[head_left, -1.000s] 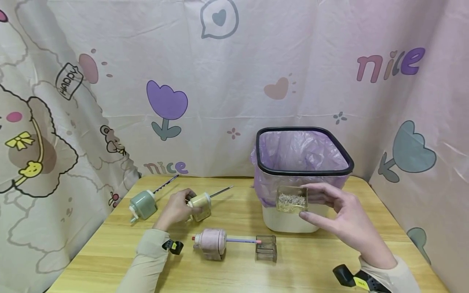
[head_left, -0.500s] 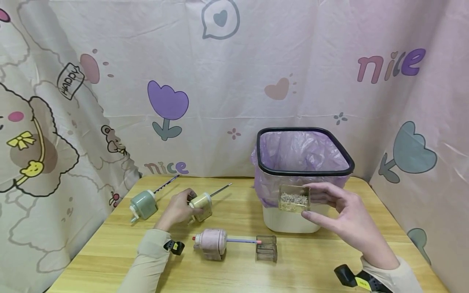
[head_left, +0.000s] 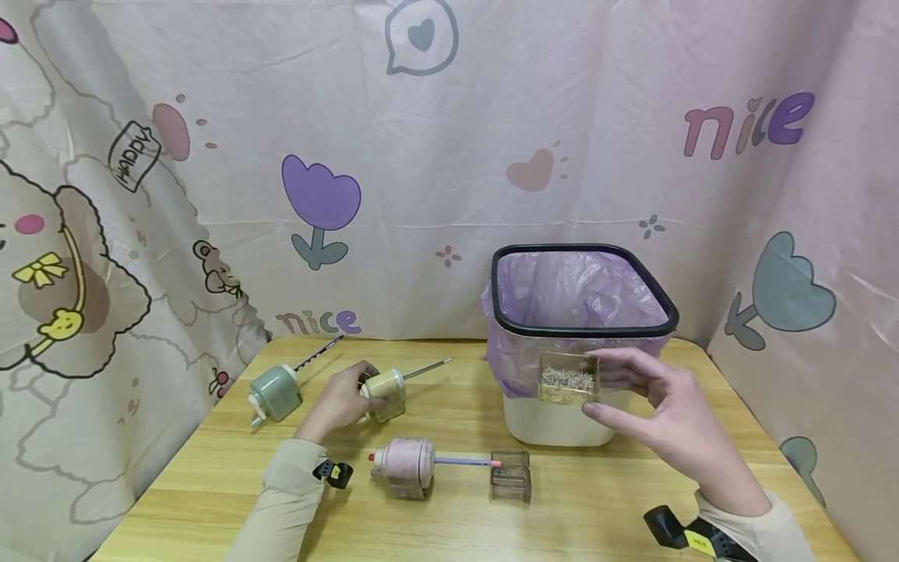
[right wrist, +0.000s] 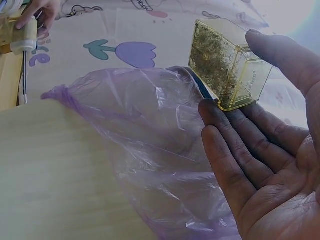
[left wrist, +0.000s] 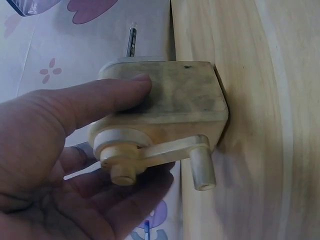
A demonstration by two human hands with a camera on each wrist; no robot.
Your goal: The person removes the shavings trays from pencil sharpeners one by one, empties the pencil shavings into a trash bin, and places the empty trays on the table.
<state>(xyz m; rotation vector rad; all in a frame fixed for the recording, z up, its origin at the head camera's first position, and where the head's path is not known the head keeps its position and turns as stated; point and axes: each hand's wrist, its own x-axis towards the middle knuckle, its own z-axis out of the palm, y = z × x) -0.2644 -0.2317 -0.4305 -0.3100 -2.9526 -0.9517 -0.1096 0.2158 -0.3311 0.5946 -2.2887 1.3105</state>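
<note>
My left hand [head_left: 346, 402] grips a yellow crank pencil sharpener [left wrist: 175, 95] on the table, thumb on one face and fingers on the other. A pencil [head_left: 428, 368] sticks out of its far end, and its crank handle [left wrist: 200, 167] shows in the left wrist view. Between thumb and fingers, my right hand [head_left: 667, 414] holds a clear yellowish shavings drawer [right wrist: 227, 65] partly filled with pencil shavings [head_left: 567, 379]. The drawer is in the air in front of the trash bin [head_left: 562, 421], below its black rim.
A purple bag [right wrist: 145, 145] lines the bin. Left of the yellow sharpener lies a green sharpener [head_left: 275, 393] with a pencil. A pink sharpener [head_left: 407, 467] with a pencil lies in front, and beside it a brownish clear drawer [head_left: 510, 478] rests on the wooden table [head_left: 281, 515].
My right hand has shifted slightly right and the drawer has risen a little. The yellow sharpener's pencil has wobbled slightly; the left hand stays around the sharpener.
</note>
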